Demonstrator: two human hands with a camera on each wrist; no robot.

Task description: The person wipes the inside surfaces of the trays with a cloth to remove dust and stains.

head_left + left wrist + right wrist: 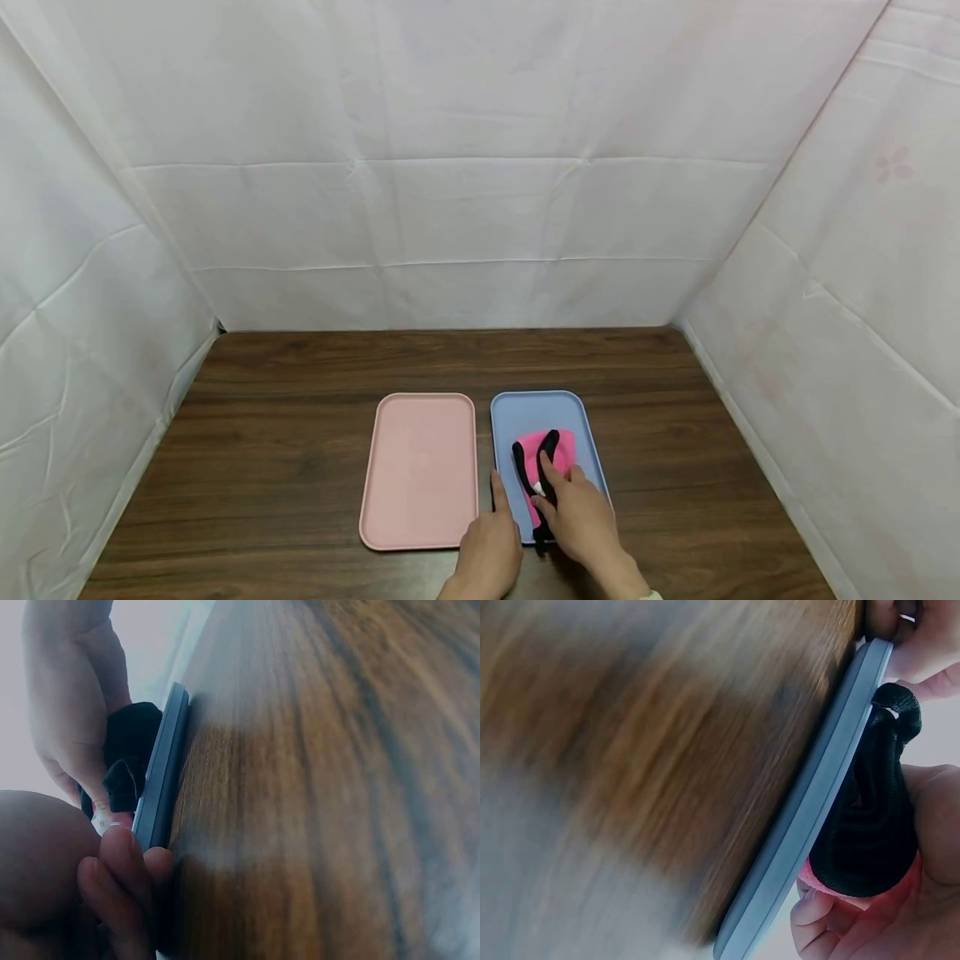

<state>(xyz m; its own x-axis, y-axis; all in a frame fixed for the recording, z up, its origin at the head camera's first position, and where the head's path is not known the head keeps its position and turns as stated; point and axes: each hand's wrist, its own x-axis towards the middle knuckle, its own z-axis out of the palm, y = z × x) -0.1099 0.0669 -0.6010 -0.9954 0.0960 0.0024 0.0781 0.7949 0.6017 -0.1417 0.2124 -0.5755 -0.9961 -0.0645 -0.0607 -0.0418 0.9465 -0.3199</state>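
Observation:
On the blue tray (536, 408) lies a small folded pink cloth item (564, 446) with black bands and a small white patch. My right hand (585, 517) is over it, forefinger on a black band and thumb close by, pinching the cloth. In the right wrist view the black part (866, 832) stands up at the tray's rim, partly hidden by the palm. My left hand (487, 550) holds the tray's near left corner, its forefinger stretched along the left rim. Curled fingers (124, 862) meet the tray's edge (163, 765) in the left wrist view.
A pink tray (420, 467) lies just left of the blue one, with a narrow gap between them. Both rest on a dark wooden table (285, 433). White cloth walls (465, 217) stand at the back and both sides.

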